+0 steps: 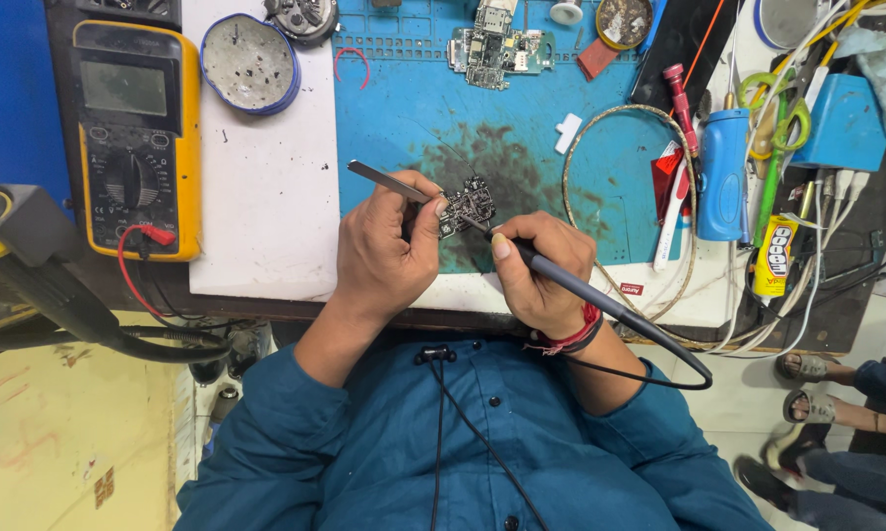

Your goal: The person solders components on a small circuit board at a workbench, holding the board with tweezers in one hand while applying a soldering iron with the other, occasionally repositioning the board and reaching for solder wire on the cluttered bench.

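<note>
A person in a blue shirt works over a small dark circuit board (468,205) lying on the stained blue mat (404,108) near the front edge of the worktop (266,197). The left hand (389,251) is clenched on metal tweezers (384,181), whose long axis runs from far left down to the board's left edge, where the tips meet it. The right hand (541,270) is closed pen-style around a dark soldering iron (561,280); its shaft slants from the near right up to the far left, the tip touching the board's near side. The board sits between both grips, just beyond the fingertips, about equally close to each hand. A yellow multimeter (138,138) stands well apart at the left; a second, greenish circuit board (497,49) lies at the mat's far edge.
</note>
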A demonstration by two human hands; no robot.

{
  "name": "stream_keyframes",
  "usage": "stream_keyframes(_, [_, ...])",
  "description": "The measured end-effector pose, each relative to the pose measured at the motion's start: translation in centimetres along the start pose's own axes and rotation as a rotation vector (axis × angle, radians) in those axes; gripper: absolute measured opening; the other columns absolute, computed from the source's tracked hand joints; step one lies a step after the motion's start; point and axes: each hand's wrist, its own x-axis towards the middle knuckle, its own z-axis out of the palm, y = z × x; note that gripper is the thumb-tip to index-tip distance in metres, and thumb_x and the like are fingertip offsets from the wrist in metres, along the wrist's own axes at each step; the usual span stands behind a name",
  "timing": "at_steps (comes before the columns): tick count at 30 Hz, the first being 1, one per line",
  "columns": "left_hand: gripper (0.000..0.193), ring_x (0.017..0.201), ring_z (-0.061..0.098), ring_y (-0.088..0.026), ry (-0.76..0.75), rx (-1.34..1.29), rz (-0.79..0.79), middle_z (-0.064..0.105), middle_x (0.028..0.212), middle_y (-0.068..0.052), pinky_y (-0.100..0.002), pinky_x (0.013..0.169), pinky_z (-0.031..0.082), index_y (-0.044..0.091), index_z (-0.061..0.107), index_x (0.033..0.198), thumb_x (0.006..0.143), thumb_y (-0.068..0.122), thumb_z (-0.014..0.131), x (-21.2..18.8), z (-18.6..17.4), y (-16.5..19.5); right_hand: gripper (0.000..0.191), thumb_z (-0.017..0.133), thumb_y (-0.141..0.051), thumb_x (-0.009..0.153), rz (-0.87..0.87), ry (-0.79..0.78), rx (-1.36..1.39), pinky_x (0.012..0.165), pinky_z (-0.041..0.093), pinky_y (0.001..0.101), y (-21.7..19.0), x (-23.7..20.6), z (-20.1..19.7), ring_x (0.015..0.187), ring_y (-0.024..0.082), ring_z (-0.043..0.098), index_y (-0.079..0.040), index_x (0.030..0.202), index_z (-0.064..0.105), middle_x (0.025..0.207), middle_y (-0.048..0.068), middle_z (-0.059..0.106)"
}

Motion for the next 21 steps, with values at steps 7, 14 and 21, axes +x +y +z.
stream_keyframes(7, [0.014, 0.056, 0.060, -0.012, 0.000, -0.002, -0.009, 0.062, 0.071, -0.003, -0.029, 0.054, 0.045, 0.006, 0.060, 0.109, 0.099, 0.003, 0.070, -0.03, -0.10, 0.08, 0.009, 0.069, -0.009, 0.097, -0.004, 0.006, 0.009, 0.061, 0.044, 0.0326, -0.06, 0.02, 0.03, 0.063, 0.022, 0.060, -0.002, 0.094, 0.065, 0.074, 0.008, 0.063])
stream_keyframes(14, [0.014, 0.057, 0.061, -0.013, 0.006, -0.005, 0.011, 0.063, 0.074, -0.003, -0.029, 0.054, 0.046, 0.006, 0.059, 0.109, 0.100, 0.002, 0.069, -0.01, -0.04, 0.06, 0.008, 0.069, -0.009, 0.098, -0.013, 0.006, 0.007, 0.061, 0.044, 0.0326, -0.02, 0.03, 0.01, 0.064, 0.022, 0.061, -0.002, 0.095, 0.065, 0.075, 0.008, 0.063])
stream_keyframes(21, [0.014, 0.057, 0.062, -0.013, 0.004, 0.000, 0.019, 0.064, 0.074, -0.003, -0.029, 0.054, 0.047, 0.005, 0.059, 0.109, 0.099, 0.003, 0.069, 0.06, -0.18, 0.00, 0.008, 0.070, -0.009, 0.098, -0.007, 0.005, -0.005, 0.060, 0.044, 0.0328, -0.08, 0.08, 0.15, 0.063, 0.022, 0.060, -0.002, 0.095, 0.066, 0.074, 0.008, 0.063])
